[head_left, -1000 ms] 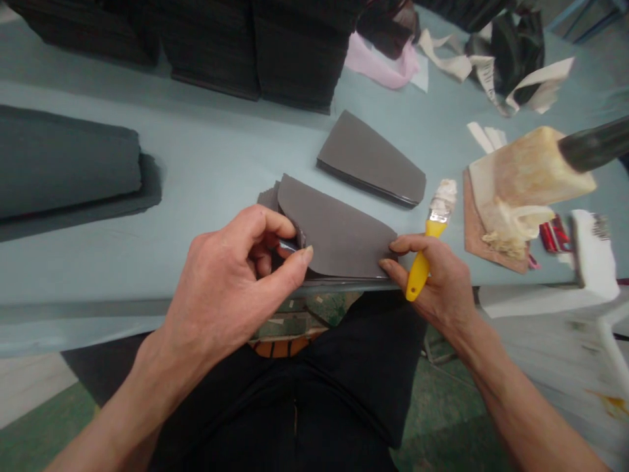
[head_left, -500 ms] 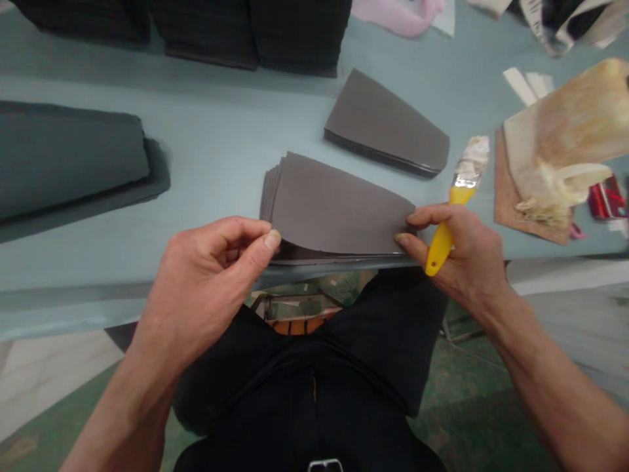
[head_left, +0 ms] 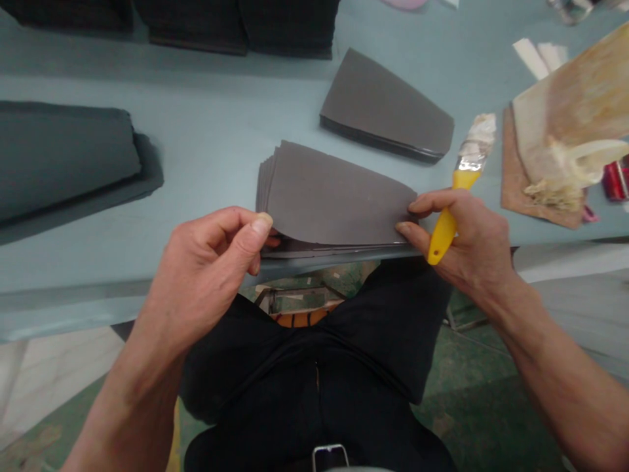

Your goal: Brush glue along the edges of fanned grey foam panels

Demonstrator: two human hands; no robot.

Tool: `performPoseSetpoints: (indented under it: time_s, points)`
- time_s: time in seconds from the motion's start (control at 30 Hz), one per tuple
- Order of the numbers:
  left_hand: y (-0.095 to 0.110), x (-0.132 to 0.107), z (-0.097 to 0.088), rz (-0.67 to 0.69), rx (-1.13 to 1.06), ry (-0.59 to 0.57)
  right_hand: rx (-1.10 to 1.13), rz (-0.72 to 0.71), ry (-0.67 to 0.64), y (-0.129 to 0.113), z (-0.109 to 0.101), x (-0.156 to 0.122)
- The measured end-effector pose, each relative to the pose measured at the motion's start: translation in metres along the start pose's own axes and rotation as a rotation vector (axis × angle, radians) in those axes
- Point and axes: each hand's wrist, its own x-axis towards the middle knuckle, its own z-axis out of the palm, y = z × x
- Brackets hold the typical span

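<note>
A fanned stack of grey tapered sheets [head_left: 339, 196] lies at the table's front edge, its top sheet lifted a little at the near left corner. My left hand [head_left: 211, 269] is closed at that corner, thumb above and some fingertips underneath. At the narrow right end, my right hand [head_left: 466, 242] pinches the sheets between thumb and forefinger. The same hand also holds a paintbrush [head_left: 445, 229] with a yellow handle, its whitish coated bristles pointing away from me. Behind the fanned stack sits a second, neatly squared stack of grey sheets [head_left: 386, 105].
Folded dark green fabric [head_left: 63, 157] lies on the left of the table [head_left: 206, 164]. Tall black stacks [head_left: 289, 26] stand at the back. At right, a stained glue container [head_left: 580, 98] rests on a brown board [head_left: 511, 177], with white strips [head_left: 533, 59] behind it.
The view has shifted slightly, moving the table items up in the picture. My left thumb and fingers have moved a little left at the sheet corner; my right hand keeps its grip.
</note>
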Motion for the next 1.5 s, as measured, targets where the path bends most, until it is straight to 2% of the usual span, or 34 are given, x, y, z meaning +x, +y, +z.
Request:
performPoseSetpoints:
  time_s: [0.3,0.7,1.0,1.3,1.5]
  points:
    - [-0.001,0.004,-0.002,-0.019,0.024,0.010,-0.014,-0.030,0.021,0.001,0.001,0.001]
    - [-0.002,0.006,0.002,0.015,-0.007,0.104,-0.043,-0.104,0.069,0.003,0.003,0.002]
    - [-0.002,0.008,0.006,0.088,0.039,0.129,-0.069,-0.148,0.084,0.005,0.004,0.001]
    - [-0.001,0.009,0.006,0.123,0.111,0.156,-0.020,-0.109,0.067,0.005,0.006,0.000]
    - [0.003,0.011,0.007,0.075,0.094,0.167,-0.018,-0.094,0.062,0.004,0.006,0.000]
